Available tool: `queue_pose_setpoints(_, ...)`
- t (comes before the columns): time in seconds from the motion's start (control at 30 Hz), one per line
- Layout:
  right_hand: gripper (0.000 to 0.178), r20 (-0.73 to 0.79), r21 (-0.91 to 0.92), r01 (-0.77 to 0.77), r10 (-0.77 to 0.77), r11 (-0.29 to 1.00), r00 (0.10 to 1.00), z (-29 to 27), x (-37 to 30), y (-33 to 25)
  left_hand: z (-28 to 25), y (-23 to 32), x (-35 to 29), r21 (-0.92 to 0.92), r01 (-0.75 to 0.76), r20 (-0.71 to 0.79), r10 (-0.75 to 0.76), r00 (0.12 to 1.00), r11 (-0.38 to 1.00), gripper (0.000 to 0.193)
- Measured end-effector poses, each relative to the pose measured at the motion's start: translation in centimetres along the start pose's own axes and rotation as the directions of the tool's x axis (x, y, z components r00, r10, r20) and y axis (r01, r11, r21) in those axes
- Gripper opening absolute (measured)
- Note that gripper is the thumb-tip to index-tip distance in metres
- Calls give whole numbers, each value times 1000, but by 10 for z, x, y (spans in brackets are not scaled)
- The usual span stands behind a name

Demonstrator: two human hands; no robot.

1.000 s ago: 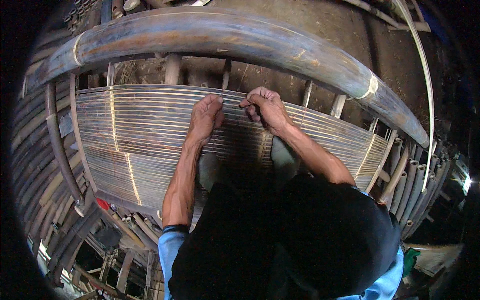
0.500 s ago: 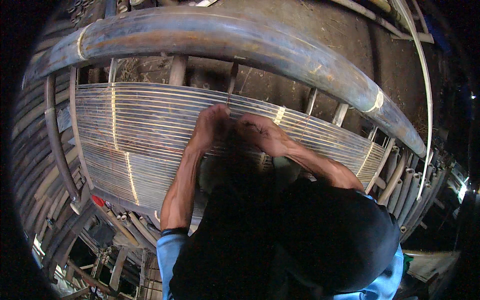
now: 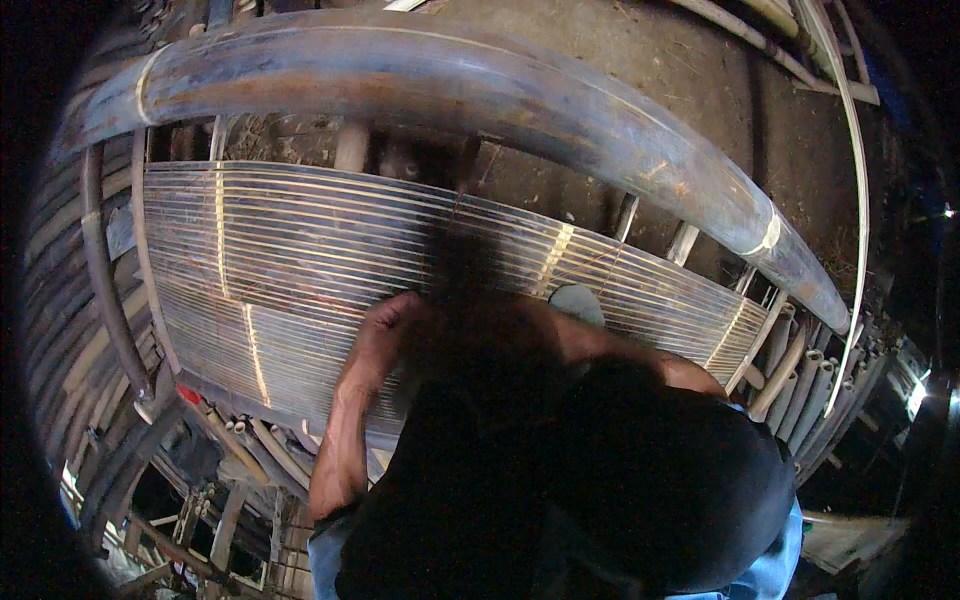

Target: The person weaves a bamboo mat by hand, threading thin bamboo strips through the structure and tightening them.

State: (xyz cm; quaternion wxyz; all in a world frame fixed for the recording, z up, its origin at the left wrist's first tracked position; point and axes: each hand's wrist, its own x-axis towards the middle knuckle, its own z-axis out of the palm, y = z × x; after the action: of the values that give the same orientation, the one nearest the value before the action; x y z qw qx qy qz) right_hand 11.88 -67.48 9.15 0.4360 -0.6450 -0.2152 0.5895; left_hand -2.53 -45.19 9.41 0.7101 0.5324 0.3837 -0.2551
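A wide slatted bamboo panel [image 3: 300, 230], made of thin strips lashed across with pale bindings [image 3: 221, 230], lies beneath my hands. Over its near middle part, my left hand [image 3: 392, 318] is closed with its fingers curled; what they hold, if anything, is hidden in dark shadow. My right hand [image 3: 515, 322] is beside it, almost lost in the same shadow, so its fingers do not show. A thin reddish cord [image 3: 458, 205] runs down near the panel's far edge. Next to my right forearm a pale grey rounded thing [image 3: 577, 303] shows.
A thick bamboo pole [image 3: 420, 75] with pale bands curves along the far side, joined to the panel's frame by short posts [image 3: 351, 147]. Cut bamboo poles [image 3: 800, 395] are stacked at the right, with more bamboo lengths [image 3: 75, 330] at the left. Bare earth floor [image 3: 640, 60] lies beyond.
Both hands have drawn back from the panel's far edge toward my body. My right hand has gone into deep shadow. The view has shifted slightly.
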Motion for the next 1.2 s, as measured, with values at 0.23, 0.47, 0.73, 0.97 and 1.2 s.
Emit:
queue_pose_setpoints(0.23, 16, 73, -103, 375, -369, 921, 927, -10, -2, -73, -7, 26, -15, -813, 48, 37, -31, 999, 580, 4)
queue_pose_setpoints(0.47, 18, -18, -349, 722, -775, 597, 632, -43, -17, -155, -132, 12, -180, -180, -173, -417, 84, 905, 968, 17)
queue_pose_setpoints(0.73, 41, -115, -957, 216, -933, 196, 340, -80, -15, -194, -258, -93, -465, 405, 202, -844, 280, 457, 892, 28)
queue_pose_setpoints(0.97, 55, -355, -893, 5, -711, 450, 607, -74, -13, -183, -278, -45, -448, 374, 524, -900, 162, 405, 765, 48)
queue_pose_setpoints(1.2, 59, -453, -838, -84, -601, 540, 658, -65, -9, -196, -283, 75, -172, 869, 340, -494, 598, 631, 359, 55)
